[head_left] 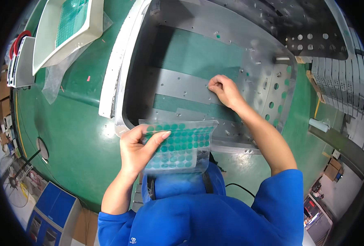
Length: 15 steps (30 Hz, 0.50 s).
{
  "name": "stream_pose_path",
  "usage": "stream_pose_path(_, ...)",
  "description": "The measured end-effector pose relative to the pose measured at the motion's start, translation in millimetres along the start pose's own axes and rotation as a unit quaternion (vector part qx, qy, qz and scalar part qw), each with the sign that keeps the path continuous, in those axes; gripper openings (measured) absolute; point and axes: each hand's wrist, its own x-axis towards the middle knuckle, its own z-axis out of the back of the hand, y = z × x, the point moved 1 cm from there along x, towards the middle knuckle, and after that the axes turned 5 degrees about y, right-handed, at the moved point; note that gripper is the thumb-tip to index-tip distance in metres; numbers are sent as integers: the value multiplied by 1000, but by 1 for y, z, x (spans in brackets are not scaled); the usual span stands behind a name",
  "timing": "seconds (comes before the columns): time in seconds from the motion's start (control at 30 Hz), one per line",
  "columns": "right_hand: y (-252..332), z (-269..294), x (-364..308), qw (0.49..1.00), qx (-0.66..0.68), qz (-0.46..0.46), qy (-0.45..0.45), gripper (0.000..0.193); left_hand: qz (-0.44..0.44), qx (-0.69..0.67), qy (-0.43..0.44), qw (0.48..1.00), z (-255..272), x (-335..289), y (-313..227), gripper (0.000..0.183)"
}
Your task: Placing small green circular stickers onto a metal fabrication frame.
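Left hand: our grip closed on clear sheet of green round stickers, held over near rim of metal chassis | right hand: fingertips pinched against chassis floor, contents too small to tell | around: green table, white tray far left, grey parts stack right, nothing between hands.

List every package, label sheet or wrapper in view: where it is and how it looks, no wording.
Sticker sheet: clear rectangular film with rows of round green dots, held in the left hand at the metal panel's near edge.
Clear plastic wrap: crumpled under the white tray, upper left.
Cardboard boxes: brown, far right on the floor.
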Motion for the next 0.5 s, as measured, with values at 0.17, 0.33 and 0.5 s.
stream_pose_path(0.17, -3, -7, 5, 998, -53, -21, -7, 8, -15, -24, -15, 999, -2, 0, 1, 10)
stream_pose_path(0.33, -8, -11, 8, 995, -89, -16, -33, 8, -10, -20, -15, 1000, -3, 0, 1, 9)
stream_pose_path(0.5, -5, -11, 6, 993, -110, -32, -34, 8, -4, -24, -21, 999, -3, 0, 2, 9)
